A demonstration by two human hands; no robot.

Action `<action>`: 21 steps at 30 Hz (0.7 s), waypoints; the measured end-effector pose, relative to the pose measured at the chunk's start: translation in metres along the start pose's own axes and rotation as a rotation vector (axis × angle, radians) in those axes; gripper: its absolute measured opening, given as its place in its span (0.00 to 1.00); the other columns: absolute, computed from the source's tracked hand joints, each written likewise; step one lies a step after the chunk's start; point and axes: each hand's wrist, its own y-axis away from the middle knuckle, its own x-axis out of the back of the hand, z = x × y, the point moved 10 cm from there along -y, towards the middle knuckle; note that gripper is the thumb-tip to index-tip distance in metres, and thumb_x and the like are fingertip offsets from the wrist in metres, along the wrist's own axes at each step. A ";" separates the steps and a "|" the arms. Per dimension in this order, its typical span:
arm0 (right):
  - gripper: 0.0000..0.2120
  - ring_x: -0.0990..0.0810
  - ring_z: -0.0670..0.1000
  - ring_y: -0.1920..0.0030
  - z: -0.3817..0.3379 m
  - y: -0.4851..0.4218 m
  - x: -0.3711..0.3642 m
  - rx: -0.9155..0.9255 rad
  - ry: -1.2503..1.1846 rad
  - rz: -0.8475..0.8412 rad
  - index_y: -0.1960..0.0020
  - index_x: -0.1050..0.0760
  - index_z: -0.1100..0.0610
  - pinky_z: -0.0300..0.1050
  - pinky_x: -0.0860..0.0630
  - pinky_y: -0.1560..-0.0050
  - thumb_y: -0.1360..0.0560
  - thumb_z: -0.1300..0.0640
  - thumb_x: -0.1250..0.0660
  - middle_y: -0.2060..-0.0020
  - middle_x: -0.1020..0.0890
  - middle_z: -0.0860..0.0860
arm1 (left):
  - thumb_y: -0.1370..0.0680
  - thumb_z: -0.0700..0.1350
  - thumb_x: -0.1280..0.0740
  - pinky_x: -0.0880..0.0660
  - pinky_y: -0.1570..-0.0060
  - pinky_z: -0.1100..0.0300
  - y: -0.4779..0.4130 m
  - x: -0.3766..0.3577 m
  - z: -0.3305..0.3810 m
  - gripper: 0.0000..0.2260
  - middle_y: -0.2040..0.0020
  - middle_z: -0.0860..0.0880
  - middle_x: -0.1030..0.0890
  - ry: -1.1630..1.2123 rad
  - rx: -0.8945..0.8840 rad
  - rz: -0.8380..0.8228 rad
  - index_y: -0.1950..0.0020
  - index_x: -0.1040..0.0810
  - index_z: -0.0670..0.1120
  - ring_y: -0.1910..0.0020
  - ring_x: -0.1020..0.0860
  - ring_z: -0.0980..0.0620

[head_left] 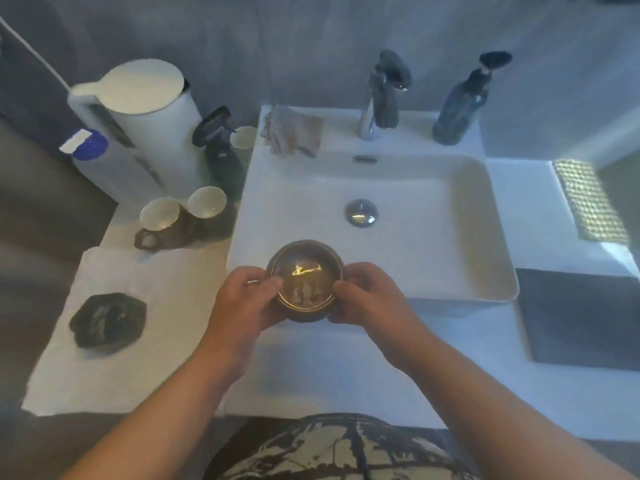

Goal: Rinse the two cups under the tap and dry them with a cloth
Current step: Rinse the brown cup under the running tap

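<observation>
Both hands on one dark gold-rimmed cup (304, 280), held upright over the near edge of the white basin (450, 216). Left hand (244, 299) grip clasps its left side, thumb on the rim; right hand (367, 296) grip clasps its right side. Second dark cup (108, 322) sits on the white cloth (138, 368) on the worktop, left of the basin. Two pale-lined cups (183, 211) beside the basin's left wall. One tap (379, 95), two dark bottles (460, 102), one white jug (145, 109).
</observation>
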 end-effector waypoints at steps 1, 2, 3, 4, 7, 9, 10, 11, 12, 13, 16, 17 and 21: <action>0.08 0.15 0.59 0.56 0.004 0.005 0.016 -0.006 -0.024 0.006 0.43 0.26 0.58 0.54 0.16 0.49 0.22 0.60 0.33 0.49 0.17 0.60 | 0.20 0.38 0.34 0.21 0.62 0.53 0.004 -0.017 -0.004 0.04 0.52 0.38 0.18 0.015 0.013 -0.006 0.52 0.25 0.46 0.58 0.17 0.44; 0.09 0.15 0.59 0.56 0.008 0.009 0.032 -0.013 -0.045 0.014 0.42 0.26 0.59 0.54 0.16 0.50 0.22 0.60 0.33 0.50 0.17 0.60 | 0.20 0.38 0.34 0.21 0.63 0.54 0.009 -0.034 -0.007 0.04 0.53 0.40 0.18 0.030 0.023 -0.015 0.52 0.26 0.46 0.59 0.17 0.45; 0.09 0.15 0.59 0.56 0.011 0.014 0.047 -0.019 -0.060 0.023 0.42 0.26 0.60 0.53 0.16 0.50 0.22 0.60 0.33 0.51 0.17 0.61 | 0.20 0.38 0.34 0.21 0.64 0.55 0.014 -0.050 -0.009 0.03 0.54 0.41 0.18 0.040 0.032 -0.031 0.52 0.25 0.45 0.60 0.17 0.47; 0.10 0.15 0.60 0.55 0.013 0.018 0.061 -0.020 -0.068 0.030 0.42 0.26 0.60 0.52 0.16 0.51 0.22 0.60 0.33 0.51 0.16 0.61 | 0.20 0.38 0.34 0.20 0.64 0.55 0.019 -0.066 -0.010 0.03 0.55 0.42 0.18 0.046 0.040 -0.051 0.52 0.25 0.45 0.61 0.17 0.48; 0.11 0.15 0.61 0.52 0.019 0.028 0.097 -0.019 -0.081 0.043 0.41 0.25 0.61 0.49 0.16 0.52 0.22 0.60 0.33 0.51 0.16 0.62 | 0.20 0.37 0.35 0.20 0.64 0.57 0.029 -0.103 -0.016 0.02 0.59 0.46 0.15 0.063 0.058 -0.108 0.52 0.24 0.44 0.63 0.15 0.50; 0.12 0.15 0.61 0.52 0.022 0.032 0.113 -0.018 -0.093 0.057 0.40 0.25 0.62 0.48 0.16 0.53 0.22 0.59 0.32 0.51 0.16 0.62 | 0.20 0.37 0.35 0.19 0.63 0.57 0.033 -0.119 -0.018 0.03 0.62 0.48 0.14 0.070 0.062 -0.139 0.50 0.24 0.43 0.63 0.15 0.51; 0.12 0.14 0.61 0.53 0.023 0.034 0.120 -0.013 -0.097 0.058 0.40 0.24 0.62 0.48 0.16 0.53 0.22 0.58 0.32 0.51 0.16 0.62 | 0.20 0.37 0.35 0.19 0.63 0.57 0.035 -0.126 -0.018 0.03 0.61 0.48 0.13 0.067 0.067 -0.153 0.48 0.24 0.43 0.62 0.15 0.51; 0.13 0.14 0.60 0.53 0.024 0.035 0.126 -0.008 -0.098 0.059 0.40 0.24 0.62 0.48 0.16 0.54 0.22 0.58 0.31 0.52 0.16 0.62 | 0.20 0.36 0.34 0.19 0.63 0.57 0.036 -0.133 -0.018 0.04 0.60 0.48 0.13 0.068 0.073 -0.167 0.46 0.24 0.42 0.62 0.14 0.51; 0.13 0.14 0.60 0.53 0.025 0.036 0.131 -0.006 -0.094 0.062 0.40 0.24 0.62 0.47 0.16 0.54 0.22 0.58 0.31 0.52 0.15 0.61 | 0.21 0.36 0.33 0.19 0.64 0.57 0.037 -0.138 -0.018 0.06 0.60 0.47 0.13 0.072 0.077 -0.179 0.44 0.24 0.41 0.61 0.14 0.50; 0.12 0.14 0.59 0.54 0.025 0.036 0.135 -0.003 -0.091 0.065 0.40 0.23 0.62 0.47 0.16 0.54 0.22 0.58 0.31 0.53 0.15 0.61 | 0.22 0.36 0.31 0.18 0.64 0.57 0.036 -0.142 -0.017 0.09 0.59 0.46 0.13 0.078 0.080 -0.191 0.43 0.24 0.41 0.61 0.14 0.49; 0.11 0.14 0.58 0.55 0.022 0.034 0.142 -0.003 -0.093 0.079 0.41 0.23 0.61 0.47 0.16 0.54 0.21 0.58 0.32 0.54 0.15 0.61 | 0.32 0.40 0.26 0.19 0.64 0.58 0.032 -0.151 -0.014 0.18 0.56 0.43 0.14 0.070 0.088 -0.216 0.43 0.23 0.40 0.59 0.14 0.48; 0.11 0.14 0.58 0.55 0.020 0.033 0.143 -0.002 -0.094 0.081 0.41 0.23 0.61 0.48 0.16 0.54 0.21 0.58 0.32 0.54 0.15 0.61 | 0.32 0.40 0.26 0.19 0.64 0.58 0.030 -0.153 -0.012 0.18 0.56 0.43 0.14 0.058 0.086 -0.214 0.43 0.22 0.40 0.59 0.14 0.48; 0.12 0.14 0.58 0.52 0.007 0.023 0.143 -0.019 -0.076 0.097 0.42 0.24 0.58 0.48 0.16 0.52 0.23 0.54 0.31 0.52 0.16 0.60 | 0.23 0.34 0.31 0.19 0.65 0.57 0.010 -0.151 -0.005 0.06 0.58 0.42 0.14 0.052 0.076 -0.146 0.47 0.21 0.41 0.62 0.15 0.47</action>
